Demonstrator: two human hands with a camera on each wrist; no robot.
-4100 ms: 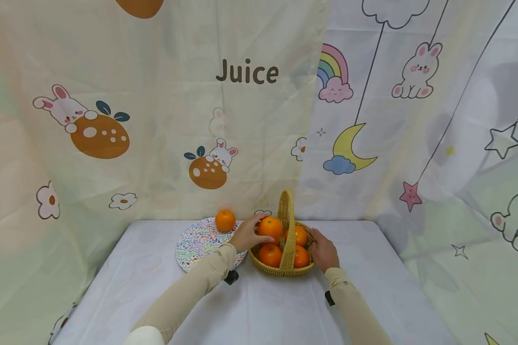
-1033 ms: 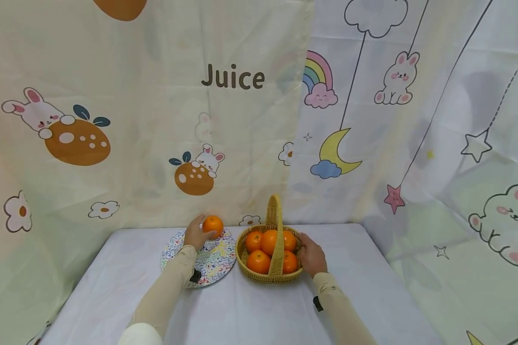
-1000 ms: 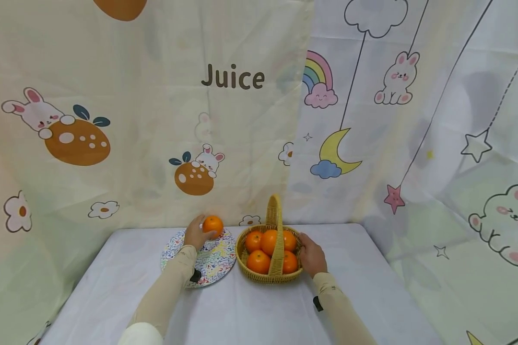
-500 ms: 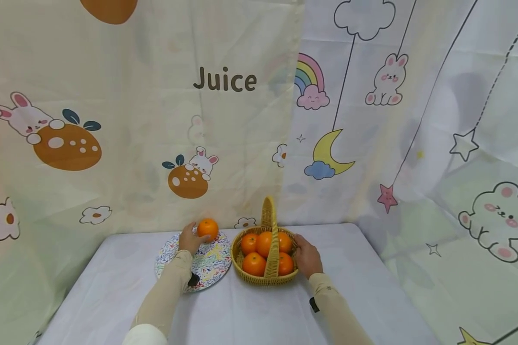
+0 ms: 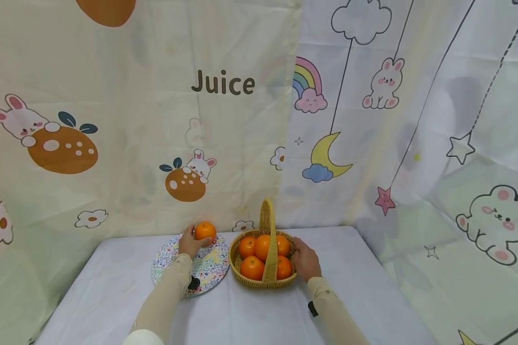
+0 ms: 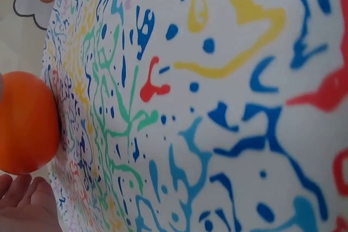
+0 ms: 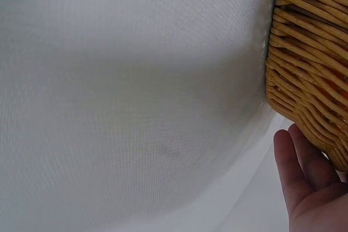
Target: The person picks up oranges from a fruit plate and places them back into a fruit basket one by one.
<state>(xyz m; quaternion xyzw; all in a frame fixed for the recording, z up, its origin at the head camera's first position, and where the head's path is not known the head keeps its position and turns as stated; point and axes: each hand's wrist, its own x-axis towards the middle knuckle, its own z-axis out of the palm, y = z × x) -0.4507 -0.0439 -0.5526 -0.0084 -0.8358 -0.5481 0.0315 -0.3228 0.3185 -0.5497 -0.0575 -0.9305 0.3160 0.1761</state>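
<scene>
My left hand has its thumb and fingers around an orange at the back of a round, colour-splashed placemat. The left wrist view shows the same orange against the mat, with fingers close below it. My right hand holds the right rim of a wicker basket with a tall handle. In the right wrist view its fingers lie along the woven wall; the thumb is mostly hidden. Several oranges fill the basket, partly behind the handle.
A white cloth covers the table. Directly behind it hangs a printed curtain with rabbits and the word Juice. The basket stands just right of the placemat.
My left hand has gone from the basket, where it held an orange, to the orange on the placemat, and its fingers have drawn in around it. My right hand stays at the basket's rim.
</scene>
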